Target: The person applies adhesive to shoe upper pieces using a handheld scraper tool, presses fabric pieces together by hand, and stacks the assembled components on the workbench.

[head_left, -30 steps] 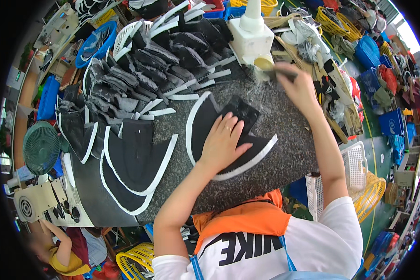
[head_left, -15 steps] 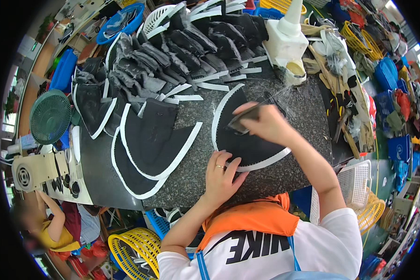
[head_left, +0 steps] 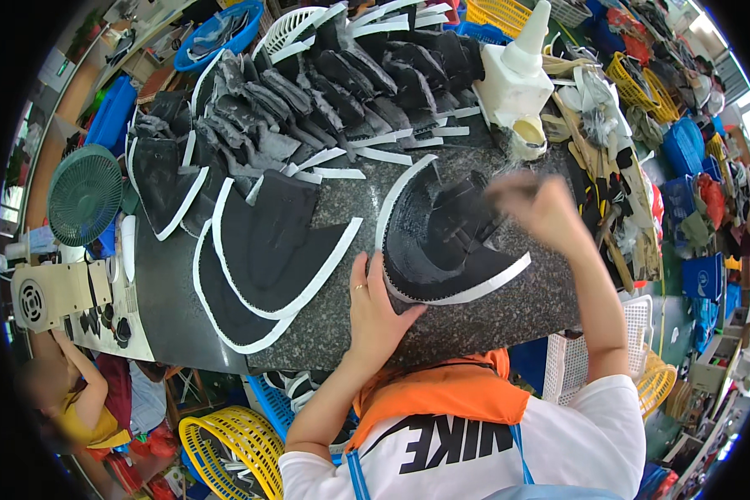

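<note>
Two black white-edged shoe uppers (head_left: pixel 267 250) overlapping toward the tabletop's (head_left: pixel 508 312) left part. Left hand (head_left: pixel 377 310), fingers spread flat, pressing the near edge of another black upper (head_left: pixel 442 242) at mid-tabletop. Right hand (head_left: pixel 542 208) blurred above its far side, finger state unreadable.

Bare granite slab (head_left: pixel 508 312) ahead; stacked uppers (head_left: pixel 333 83) block beyond.

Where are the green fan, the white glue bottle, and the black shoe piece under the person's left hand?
green fan (head_left: pixel 83 193), head view, middle of its round grille
white glue bottle (head_left: pixel 518 77), head view, its body
black shoe piece (head_left: pixel 442 242), head view, its dark middle
left hand (head_left: pixel 375 312), head view, back of hand
</note>
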The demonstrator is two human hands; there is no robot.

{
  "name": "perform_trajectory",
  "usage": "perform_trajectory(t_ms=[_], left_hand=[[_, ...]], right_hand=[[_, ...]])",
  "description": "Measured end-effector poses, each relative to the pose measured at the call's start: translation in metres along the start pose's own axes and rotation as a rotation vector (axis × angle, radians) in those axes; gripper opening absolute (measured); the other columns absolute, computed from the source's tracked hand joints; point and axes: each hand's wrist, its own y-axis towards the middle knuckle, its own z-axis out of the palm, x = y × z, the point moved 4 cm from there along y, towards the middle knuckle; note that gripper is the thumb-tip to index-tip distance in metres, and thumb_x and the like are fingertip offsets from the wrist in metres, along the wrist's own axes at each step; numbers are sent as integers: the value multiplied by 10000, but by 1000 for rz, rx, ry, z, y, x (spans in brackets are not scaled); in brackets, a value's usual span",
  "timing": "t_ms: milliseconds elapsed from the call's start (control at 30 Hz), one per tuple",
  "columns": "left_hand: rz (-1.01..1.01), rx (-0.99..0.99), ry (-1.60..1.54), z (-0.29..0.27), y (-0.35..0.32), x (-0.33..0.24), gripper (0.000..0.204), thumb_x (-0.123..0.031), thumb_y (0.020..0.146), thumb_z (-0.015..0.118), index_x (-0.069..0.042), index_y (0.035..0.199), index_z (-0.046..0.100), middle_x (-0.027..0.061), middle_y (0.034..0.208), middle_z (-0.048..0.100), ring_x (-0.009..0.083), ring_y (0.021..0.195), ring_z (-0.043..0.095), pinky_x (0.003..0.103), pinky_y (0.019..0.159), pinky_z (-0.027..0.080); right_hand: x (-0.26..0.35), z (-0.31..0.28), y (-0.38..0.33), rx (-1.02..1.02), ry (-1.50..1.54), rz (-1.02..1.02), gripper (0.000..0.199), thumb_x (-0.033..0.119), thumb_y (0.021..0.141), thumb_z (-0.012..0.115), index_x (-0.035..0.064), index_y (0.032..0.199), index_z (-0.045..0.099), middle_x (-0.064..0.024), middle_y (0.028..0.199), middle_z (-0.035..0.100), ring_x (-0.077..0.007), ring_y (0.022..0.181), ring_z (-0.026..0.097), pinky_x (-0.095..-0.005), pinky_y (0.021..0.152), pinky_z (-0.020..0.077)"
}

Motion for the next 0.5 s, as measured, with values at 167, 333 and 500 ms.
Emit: perform_trajectory(t_ms=[167,333,500], left_hand=[[-261,145,-912,11,19,-3,1113,-166,736,848,-6,1534,89,232,1539,219,310,1458,192,443,1173,205],[-564,13,-1403,7,41,26,681,-14,886,595,58,1471,252,208,1413,458,260,1197,540,397,1019,417],[-333,232,-1119,28,63,17,600,120,798,481,61,1390,406,145,1290,569,200,1183,552,323,1035,399]], right_hand=[[-68,-70,62,-571,-609,-199,244,202,867,615,69,1046,715,-158,917,716,-329,860,691,-385,774,525],[-45,-59,38,-581,-169,-53,266,174,839,607,66,1066,695,-139,860,710,-265,786,688,-370,739,526],[-19,12,29,89,-68,-485,293,-29,804,663,44,1084,709,-71,931,702,-178,806,667,-306,728,545]])
